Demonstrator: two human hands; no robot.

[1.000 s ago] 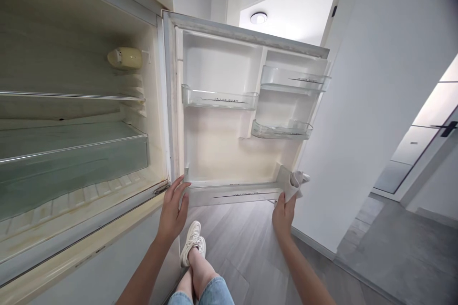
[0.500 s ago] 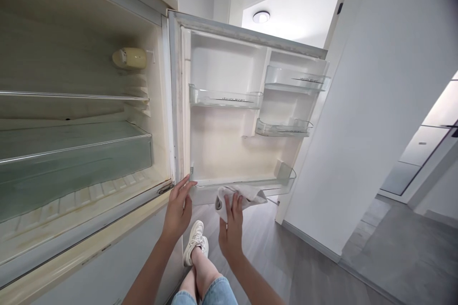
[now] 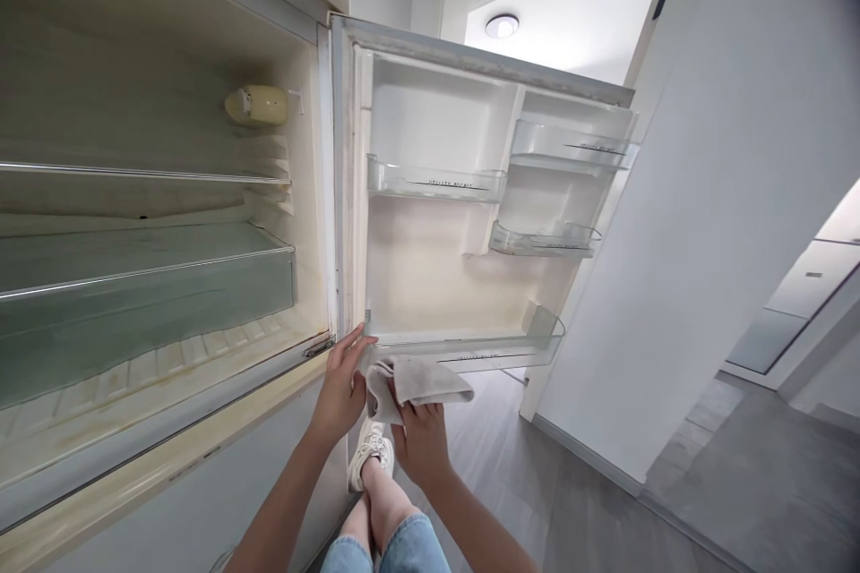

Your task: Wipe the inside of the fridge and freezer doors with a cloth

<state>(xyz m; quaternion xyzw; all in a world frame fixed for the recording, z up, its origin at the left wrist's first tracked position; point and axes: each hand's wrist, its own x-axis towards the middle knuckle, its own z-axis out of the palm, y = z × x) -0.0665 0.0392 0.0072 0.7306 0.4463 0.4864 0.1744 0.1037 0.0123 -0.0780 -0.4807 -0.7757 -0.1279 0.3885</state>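
The cloth [image 3: 430, 379] is grasped by the right hand [image 3: 423, 448], roughly lengthwise along the bottom bin [image 3: 501, 355] near its left end, where the left hand [image 3: 341, 394] is placed, its grip impossible to tell.

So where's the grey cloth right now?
In the head view, the grey cloth is held in the right hand, below centre, by the left end of the bottom door bin, beside the left hand.
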